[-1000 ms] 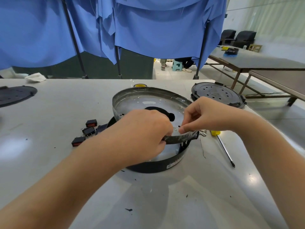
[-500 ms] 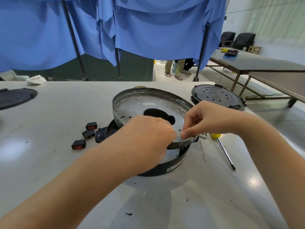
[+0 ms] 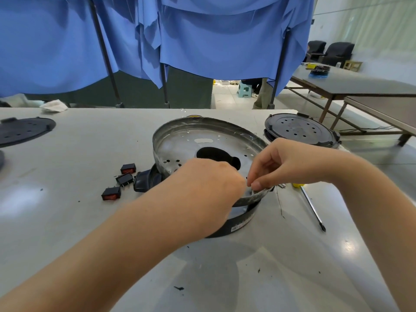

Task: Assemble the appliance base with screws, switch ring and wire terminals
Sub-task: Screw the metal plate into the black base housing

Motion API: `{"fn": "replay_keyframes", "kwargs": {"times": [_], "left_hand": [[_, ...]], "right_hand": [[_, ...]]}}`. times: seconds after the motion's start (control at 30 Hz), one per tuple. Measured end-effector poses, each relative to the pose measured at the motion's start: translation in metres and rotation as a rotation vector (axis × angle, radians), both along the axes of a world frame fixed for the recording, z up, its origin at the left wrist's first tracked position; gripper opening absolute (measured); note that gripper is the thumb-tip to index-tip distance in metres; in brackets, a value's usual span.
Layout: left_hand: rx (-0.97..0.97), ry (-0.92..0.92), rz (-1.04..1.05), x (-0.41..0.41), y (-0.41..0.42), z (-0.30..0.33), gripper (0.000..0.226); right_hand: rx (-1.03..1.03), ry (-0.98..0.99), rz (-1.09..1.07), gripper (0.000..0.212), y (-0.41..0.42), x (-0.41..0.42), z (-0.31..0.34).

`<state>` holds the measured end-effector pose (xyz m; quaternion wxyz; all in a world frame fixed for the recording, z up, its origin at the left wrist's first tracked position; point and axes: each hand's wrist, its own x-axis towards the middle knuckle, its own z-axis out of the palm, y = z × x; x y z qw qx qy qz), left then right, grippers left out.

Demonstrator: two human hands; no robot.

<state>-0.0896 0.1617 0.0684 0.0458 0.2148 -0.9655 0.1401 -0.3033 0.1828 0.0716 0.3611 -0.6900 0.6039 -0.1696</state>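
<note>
A round metal pan (image 3: 180, 140) with a dark centre hole sits tilted on a black plastic appliance base (image 3: 240, 221) in the middle of the table. My left hand (image 3: 207, 185) curls over the pan's near rim and holds it; its fingertips are hidden. My right hand (image 3: 281, 165) pinches something small at the pan's near right rim; what it is cannot be made out. Three black and red rocker switches (image 3: 111, 193) lie to the left of the base.
A yellow-handled screwdriver (image 3: 311, 206) lies right of the base. A black perforated disc (image 3: 299, 129) stands at the back right, another (image 3: 22, 129) at the far left. A white cloth (image 3: 54, 105) lies at the back edge. Blue curtains (image 3: 202, 37) hang behind the table.
The pan's far side has tipped up a little higher off the base. Both hands stay at the near rim, the right one shifted slightly.
</note>
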Motion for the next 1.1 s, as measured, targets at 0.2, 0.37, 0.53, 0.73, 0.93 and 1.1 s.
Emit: {"fn": "replay_keyframes", "kwargs": {"times": [0.2,0.37,0.53,0.73,0.93,1.1], "left_hand": [[-0.001,-0.053,-0.007,-0.004,0.003,-0.001,0.037],[-0.007,-0.059,-0.003,-0.006,0.003,-0.007,0.038],[0.002,-0.049,-0.042,-0.006,0.005,-0.011,0.035],[0.031,-0.037,-0.057,-0.006,0.006,-0.013,0.038],[0.094,-0.021,-0.040,-0.004,0.006,-0.011,0.034],[0.113,-0.022,-0.031,-0.005,0.006,-0.011,0.037]], "right_hand": [[0.002,-0.014,-0.001,0.013,0.001,0.002,0.000],[0.003,0.012,-0.018,0.014,0.001,0.006,0.001],[0.007,0.079,-0.028,0.010,0.001,0.010,0.000],[-0.008,0.143,-0.060,0.009,0.002,0.017,0.000],[-0.027,0.224,-0.059,0.010,0.004,0.020,0.002],[-0.087,0.278,-0.098,0.010,0.002,0.021,0.000]]}}
